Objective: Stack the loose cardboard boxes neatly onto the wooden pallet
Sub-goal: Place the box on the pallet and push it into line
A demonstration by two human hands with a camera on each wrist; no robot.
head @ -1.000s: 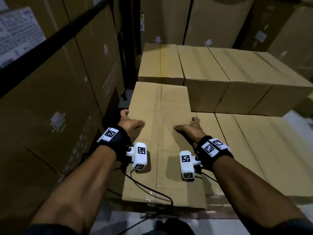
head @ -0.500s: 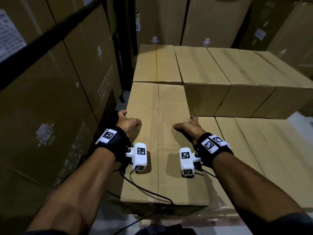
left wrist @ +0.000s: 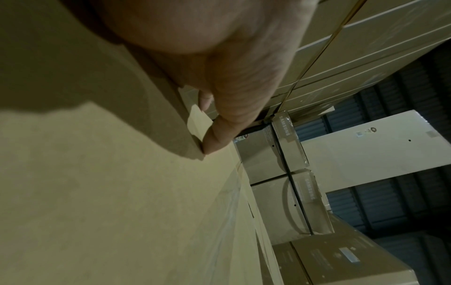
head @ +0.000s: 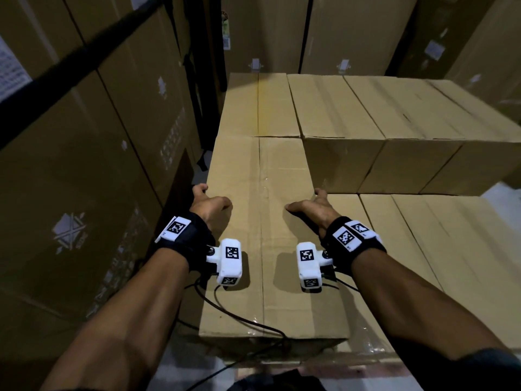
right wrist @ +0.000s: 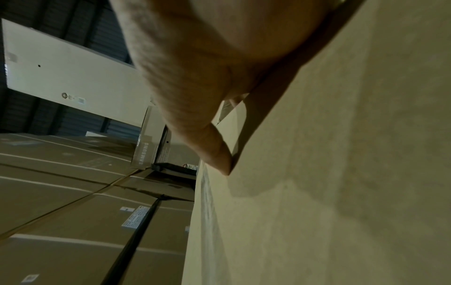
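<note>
A long cardboard box (head: 279, 221) lies on the stack's lower layer (head: 423, 249), its far end against the rear box (head: 259, 105) and level with it. My left hand (head: 210, 204) grips its left edge, fingers down the side and thumb on top. On the right edge my right hand (head: 311, 206) holds it the same way. The left wrist view shows my thumb (left wrist: 219, 138) pressing the box top (left wrist: 97, 192); the right wrist view has the other thumb (right wrist: 214, 154) on the cardboard (right wrist: 341, 173). A reddish strip (head: 253, 372), perhaps the pallet, shows under the stack's front.
Tall cartons (head: 84, 165) and a black rack beam (head: 70, 66) wall in the left side. More tall cartons (head: 338, 32) stand behind the stack. An upper row of boxes (head: 394, 122) fills the back right. Pale floor (head: 504, 198) shows at the far right. Cables (head: 239, 320) trail over the box.
The box has slid a little forward until its far end meets the rear box. Both hands kept the same hold on its edges.
</note>
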